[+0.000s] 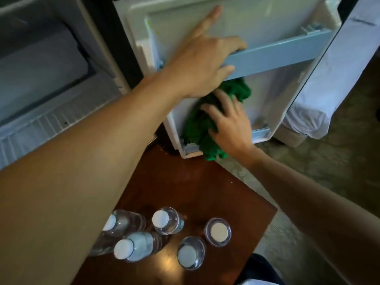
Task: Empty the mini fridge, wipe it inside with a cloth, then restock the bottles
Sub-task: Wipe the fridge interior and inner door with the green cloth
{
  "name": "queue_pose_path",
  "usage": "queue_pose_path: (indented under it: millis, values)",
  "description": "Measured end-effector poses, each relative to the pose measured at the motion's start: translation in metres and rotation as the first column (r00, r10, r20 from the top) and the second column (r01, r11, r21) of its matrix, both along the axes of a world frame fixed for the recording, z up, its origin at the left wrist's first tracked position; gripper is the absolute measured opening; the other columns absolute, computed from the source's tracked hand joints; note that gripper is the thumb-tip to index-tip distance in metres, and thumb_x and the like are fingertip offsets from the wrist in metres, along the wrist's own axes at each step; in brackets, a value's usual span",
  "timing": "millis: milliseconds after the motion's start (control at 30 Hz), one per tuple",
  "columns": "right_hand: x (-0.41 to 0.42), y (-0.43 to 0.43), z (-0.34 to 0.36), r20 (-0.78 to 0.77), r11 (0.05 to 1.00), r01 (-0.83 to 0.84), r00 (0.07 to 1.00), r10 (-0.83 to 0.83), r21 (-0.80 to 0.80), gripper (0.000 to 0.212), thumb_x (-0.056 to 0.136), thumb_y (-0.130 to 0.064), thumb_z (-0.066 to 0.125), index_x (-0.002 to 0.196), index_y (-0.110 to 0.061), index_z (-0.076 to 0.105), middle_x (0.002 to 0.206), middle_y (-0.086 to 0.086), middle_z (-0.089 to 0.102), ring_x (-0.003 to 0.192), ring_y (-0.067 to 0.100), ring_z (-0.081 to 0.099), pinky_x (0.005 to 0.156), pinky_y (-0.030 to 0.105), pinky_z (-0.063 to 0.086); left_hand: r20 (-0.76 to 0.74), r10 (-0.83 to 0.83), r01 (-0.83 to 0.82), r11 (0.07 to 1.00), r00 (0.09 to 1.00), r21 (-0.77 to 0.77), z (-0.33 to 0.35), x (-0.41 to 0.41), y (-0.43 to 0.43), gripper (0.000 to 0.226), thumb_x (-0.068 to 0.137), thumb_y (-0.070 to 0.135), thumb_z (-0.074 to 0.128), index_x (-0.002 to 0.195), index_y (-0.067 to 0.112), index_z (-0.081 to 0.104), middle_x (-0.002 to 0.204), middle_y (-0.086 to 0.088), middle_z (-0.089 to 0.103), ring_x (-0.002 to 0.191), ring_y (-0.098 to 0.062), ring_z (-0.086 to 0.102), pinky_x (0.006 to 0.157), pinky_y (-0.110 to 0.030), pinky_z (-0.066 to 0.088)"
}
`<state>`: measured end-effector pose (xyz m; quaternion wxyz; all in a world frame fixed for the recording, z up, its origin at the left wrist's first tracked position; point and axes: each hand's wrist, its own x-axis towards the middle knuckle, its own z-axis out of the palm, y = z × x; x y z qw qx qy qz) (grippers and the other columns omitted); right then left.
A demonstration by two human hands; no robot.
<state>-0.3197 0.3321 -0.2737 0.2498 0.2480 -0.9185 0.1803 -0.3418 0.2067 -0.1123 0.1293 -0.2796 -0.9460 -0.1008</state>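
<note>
Pressing flat on a crumpled green cloth (196, 126), the right grip (230, 122) lies wide, fingers spread, holding the soft fabric against the lower inside of the mini fridge door (257, 19). The left grip (202, 64) is wrapped round the door's pale blue plastic shelf rail (287, 52), thumb beneath, fingers over the top, index finger straight against the smooth white liner. Five clear plastic water bottles (166, 221) with round white caps stand grouped on the glossy reddish-brown wooden desk (195, 186), apart from the door. At the left the fridge cabinet (51, 79) stands open, its white floor ribbed
</note>
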Motion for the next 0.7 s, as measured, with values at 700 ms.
queue_pose_path:
  millis: [700]
  values:
    - [0.016,-0.062,0.022,0.622,0.177,0.614,0.783,-0.009,-0.769,0.069,0.068,-0.028,0.065,0.133,-0.027,0.044,0.123,-0.001,0.059,0.113,0.018,0.056,0.099,0.037,0.045,0.011,0.041,-0.041,0.998,0.999,-0.05,0.003,0.01,0.004,0.042,0.095,0.026,0.05,0.137,0.02,0.047,0.135,0.0,0.057,0.128,-0.028,0.047,0.105,-0.04,0.033]
